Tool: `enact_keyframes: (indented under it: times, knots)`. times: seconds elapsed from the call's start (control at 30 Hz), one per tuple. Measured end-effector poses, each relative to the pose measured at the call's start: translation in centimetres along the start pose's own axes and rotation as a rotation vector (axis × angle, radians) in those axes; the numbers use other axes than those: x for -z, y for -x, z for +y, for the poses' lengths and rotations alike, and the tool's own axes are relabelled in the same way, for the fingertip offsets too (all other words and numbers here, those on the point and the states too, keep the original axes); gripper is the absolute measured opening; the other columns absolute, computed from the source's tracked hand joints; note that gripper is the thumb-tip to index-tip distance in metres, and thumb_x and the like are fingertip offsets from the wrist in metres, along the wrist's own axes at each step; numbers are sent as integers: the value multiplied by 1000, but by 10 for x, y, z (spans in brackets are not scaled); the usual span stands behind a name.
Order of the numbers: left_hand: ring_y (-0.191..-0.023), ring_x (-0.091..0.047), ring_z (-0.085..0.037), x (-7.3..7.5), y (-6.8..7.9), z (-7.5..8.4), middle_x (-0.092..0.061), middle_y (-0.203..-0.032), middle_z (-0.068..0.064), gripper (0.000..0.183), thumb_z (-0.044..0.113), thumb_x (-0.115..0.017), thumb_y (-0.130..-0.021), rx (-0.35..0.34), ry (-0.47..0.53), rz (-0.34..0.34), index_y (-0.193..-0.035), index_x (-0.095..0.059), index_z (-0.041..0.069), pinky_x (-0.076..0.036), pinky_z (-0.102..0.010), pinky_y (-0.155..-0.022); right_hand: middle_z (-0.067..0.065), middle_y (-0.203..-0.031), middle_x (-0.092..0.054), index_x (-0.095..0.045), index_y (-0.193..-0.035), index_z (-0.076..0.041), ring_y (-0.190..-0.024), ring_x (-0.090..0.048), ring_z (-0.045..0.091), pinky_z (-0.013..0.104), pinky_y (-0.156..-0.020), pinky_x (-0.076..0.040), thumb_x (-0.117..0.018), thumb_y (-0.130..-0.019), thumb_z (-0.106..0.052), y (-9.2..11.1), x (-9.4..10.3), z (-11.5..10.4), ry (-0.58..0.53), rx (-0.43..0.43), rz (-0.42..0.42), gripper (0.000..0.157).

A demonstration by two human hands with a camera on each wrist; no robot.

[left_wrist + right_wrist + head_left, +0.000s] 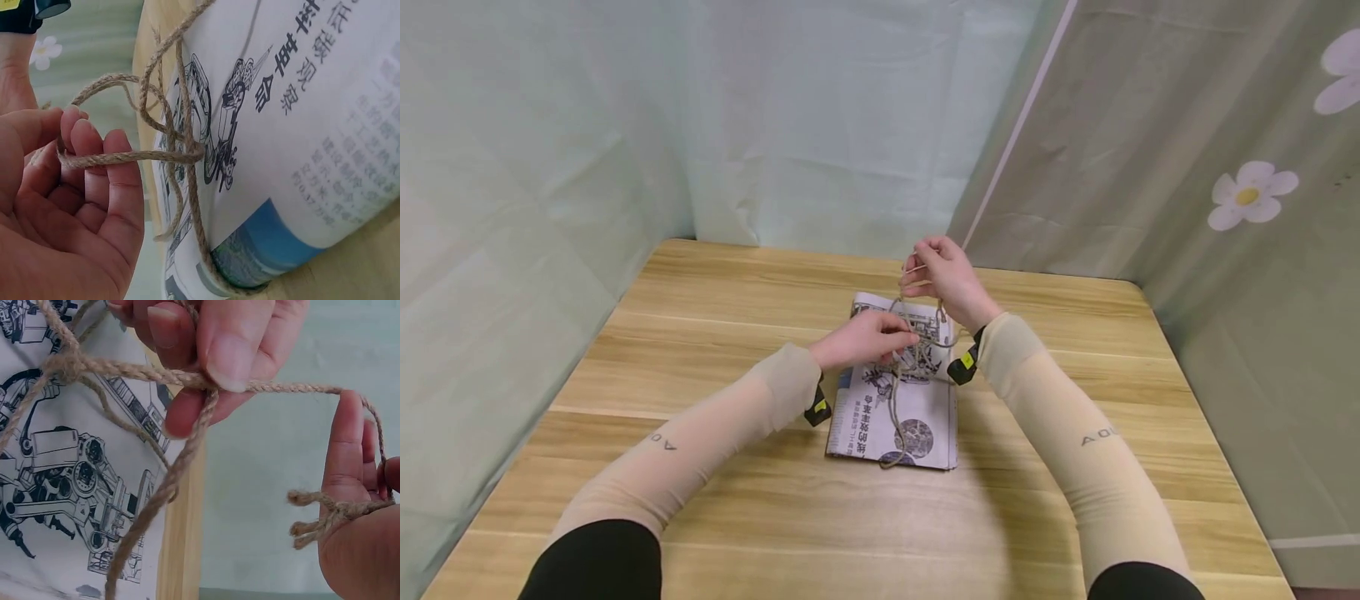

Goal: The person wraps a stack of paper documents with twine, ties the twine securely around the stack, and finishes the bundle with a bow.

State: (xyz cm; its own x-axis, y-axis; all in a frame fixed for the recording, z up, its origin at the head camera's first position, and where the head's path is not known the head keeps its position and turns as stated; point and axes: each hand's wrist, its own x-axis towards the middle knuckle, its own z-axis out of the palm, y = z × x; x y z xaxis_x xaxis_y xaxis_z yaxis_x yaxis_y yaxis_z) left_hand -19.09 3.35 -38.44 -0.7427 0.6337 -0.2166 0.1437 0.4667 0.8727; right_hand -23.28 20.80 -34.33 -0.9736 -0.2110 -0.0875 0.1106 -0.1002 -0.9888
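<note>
The left hand and right hand are pinching rope above newspaper lying mid-far on the table; rope is already wrapping it but looping loosely, apparently leaving the tying unfinished.

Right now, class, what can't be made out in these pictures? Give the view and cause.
- Head: part of the newspaper, hidden by the left hand; its smallest print, too small to read.
- Left wrist: the rope continues past the top edge, cut off.
- Right wrist: part of the right hand, cut off by the right edge.
</note>
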Motion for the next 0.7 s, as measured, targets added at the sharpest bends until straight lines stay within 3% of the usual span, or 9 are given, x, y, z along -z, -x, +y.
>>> enact_keyframes:
  times: [0.1, 0.27, 0.37, 0.57, 0.7]
  knots:
    - [-72, -60, -29, 0, -2, -2, -63, -92, -20, 32, 35, -58, -91, 21, 55, 9, -107, -65, 7, -51, -44, -67, 16, -108, -54, -37, -123, 0, -95, -59, 30, 42, -82, -51, -44, -99, -30, 1, 2, 3, 60, 1, 17, 39]
    - [-68, -58, -26, 2, -4, -7, -60, -97, -25, 34, 35, -59, -91, 79, 179, 46, -107, -65, 6, -50, -47, -69, 2, -122, -48, -42, -129, -12, -112, -47, 16, 35, -93, -41, -47, -96, -37, 7, 16, 11, 398, 47, 138, 42]
    - [-67, -57, -23, 4, -4, -8, -58, -99, -26, 34, 32, -58, -92, 100, 236, 71, -108, -64, 4, -51, -47, -70, 3, -120, -49, -47, -127, -11, -108, -47, 18, 37, -90, -41, -46, -97, -36, 15, 27, 15, 518, 83, 173, 39]
    - [-65, -56, -21, 8, -4, -9, -59, -94, -20, 32, 27, -59, -92, 110, 322, 92, -108, -62, -1, -51, -47, -71, 4, -101, -61, -63, -105, -8, -91, -54, 19, 36, -77, -44, -50, -96, -27, 36, 45, 30, 755, 174, 121, 25]
    - [-64, -55, -20, 8, -4, -8, -59, -91, -18, 34, 27, -59, -92, 122, 347, 98, -108, -60, -3, -50, -49, -72, -2, -98, -60, -67, -104, -13, -88, -52, 16, 35, -70, -45, -55, -92, -22, 50, 53, 42, 932, 226, 73, 19]
